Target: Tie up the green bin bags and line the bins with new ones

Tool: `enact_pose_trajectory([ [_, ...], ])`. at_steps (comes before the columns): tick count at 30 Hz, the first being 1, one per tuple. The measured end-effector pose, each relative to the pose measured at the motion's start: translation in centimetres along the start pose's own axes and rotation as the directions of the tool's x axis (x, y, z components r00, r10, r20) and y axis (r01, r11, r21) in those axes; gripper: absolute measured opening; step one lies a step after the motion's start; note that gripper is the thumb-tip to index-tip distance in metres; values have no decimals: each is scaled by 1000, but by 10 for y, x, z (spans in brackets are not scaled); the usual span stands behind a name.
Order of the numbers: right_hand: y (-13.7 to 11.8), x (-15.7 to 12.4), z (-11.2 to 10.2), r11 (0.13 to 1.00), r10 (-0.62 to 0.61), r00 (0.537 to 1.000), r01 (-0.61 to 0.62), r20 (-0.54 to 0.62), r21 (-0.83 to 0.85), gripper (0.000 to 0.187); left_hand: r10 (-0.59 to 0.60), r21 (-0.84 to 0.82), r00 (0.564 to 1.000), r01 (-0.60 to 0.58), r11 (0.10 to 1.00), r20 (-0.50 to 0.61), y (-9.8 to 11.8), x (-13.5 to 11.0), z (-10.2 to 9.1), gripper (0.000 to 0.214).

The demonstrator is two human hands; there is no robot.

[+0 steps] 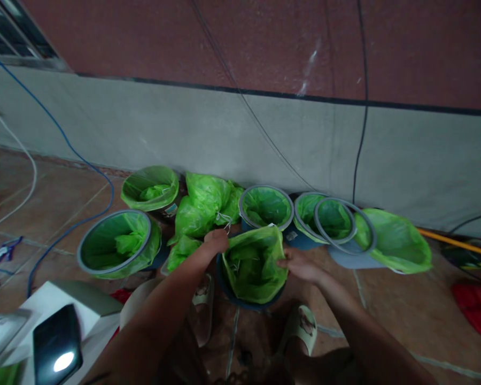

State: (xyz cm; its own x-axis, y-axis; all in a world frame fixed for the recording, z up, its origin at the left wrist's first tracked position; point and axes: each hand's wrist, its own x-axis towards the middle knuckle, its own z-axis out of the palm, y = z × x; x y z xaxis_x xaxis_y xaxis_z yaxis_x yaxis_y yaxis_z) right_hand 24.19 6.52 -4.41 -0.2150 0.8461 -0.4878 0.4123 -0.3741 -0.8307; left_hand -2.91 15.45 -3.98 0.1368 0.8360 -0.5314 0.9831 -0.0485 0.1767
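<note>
Between my feet stands a dark blue bin [240,302] with a green bin bag [258,291] in it. My left hand [217,241] grips the bag's upper left edge, and white drawstring shows just above it. At the right edge, my right hand [300,263] pinches the bag between thumb and fingers. The bag's mouth is spread wide, standing up above the bin's rim. Crumpled green plastic lies inside. Behind it is a lined bin with a grey ring [246,193]. Left of that, knotted full green bags [204,200] are heaped against the wall.
More lined bins stand left [86,262] and right [304,240]. A loose grey ring [371,230] leans on the right-hand ones. A phone [58,342] lies on a white box [100,291] at lower left. A blue cable [70,144] crosses the tiles. A red object [475,307] is far right.
</note>
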Motion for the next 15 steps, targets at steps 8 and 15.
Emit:
enact_pose_trajectory([
  [8, -19, -12, 17, 927, 7, 966, -104, 260, 360, 34, 77, 27, 996, -78, 997, 42, 6, -10, -21, 26],
  [15, -28, -21, 14, 809, -12, 971, -131, 238, 574, 38, 192, -254, 979, -168, 953, 73, 2, -20, -49, 14],
])
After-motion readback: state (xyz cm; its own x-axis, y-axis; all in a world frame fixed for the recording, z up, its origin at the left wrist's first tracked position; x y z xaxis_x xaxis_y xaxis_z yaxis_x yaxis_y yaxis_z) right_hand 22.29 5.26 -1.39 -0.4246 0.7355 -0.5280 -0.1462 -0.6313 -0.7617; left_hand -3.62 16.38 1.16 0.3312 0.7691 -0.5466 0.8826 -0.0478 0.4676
